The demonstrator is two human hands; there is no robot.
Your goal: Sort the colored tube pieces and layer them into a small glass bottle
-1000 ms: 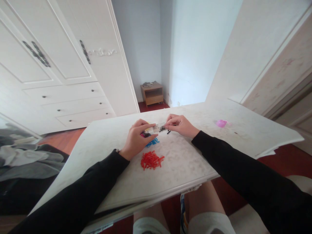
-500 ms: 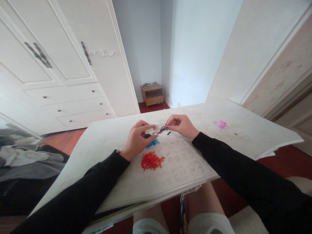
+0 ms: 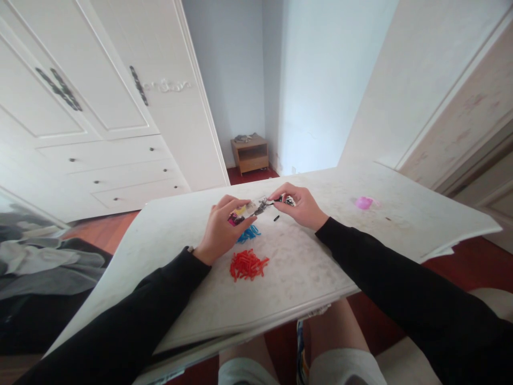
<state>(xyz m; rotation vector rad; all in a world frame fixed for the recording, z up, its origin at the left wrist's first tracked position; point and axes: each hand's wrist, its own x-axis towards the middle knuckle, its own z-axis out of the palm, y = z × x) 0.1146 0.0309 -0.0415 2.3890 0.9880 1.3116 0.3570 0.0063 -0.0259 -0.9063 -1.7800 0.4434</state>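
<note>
My left hand (image 3: 220, 229) grips a small clear container (image 3: 249, 207) between thumb and fingers, tilted over the table. Yellow, pink and black small bands show inside it; the black bands (image 3: 261, 206) lie toward its right end. At that end my right hand (image 3: 301, 205) pinches black bands between thumb and fingertips. More black bands (image 3: 289, 201) show by its fingers, partly hidden. One loose black band (image 3: 276, 218) lies on the table below. Under my left hand is a pile of blue bands (image 3: 250, 233), partly covered, and nearer me a pile of red bands (image 3: 248, 265).
A pink crumpled item (image 3: 364, 202) and a small brown scrap (image 3: 388, 218) lie on the right of the white table (image 3: 312, 262). Beyond the table stand a wooden nightstand (image 3: 251, 155) and a white wardrobe (image 3: 112, 101). Clothes (image 3: 52, 262) are heaped at the left.
My right hand has shifted slightly up, and more black bands now show at its fingers. My left hand has tilted the container, so its yellow and pink contents show more.
</note>
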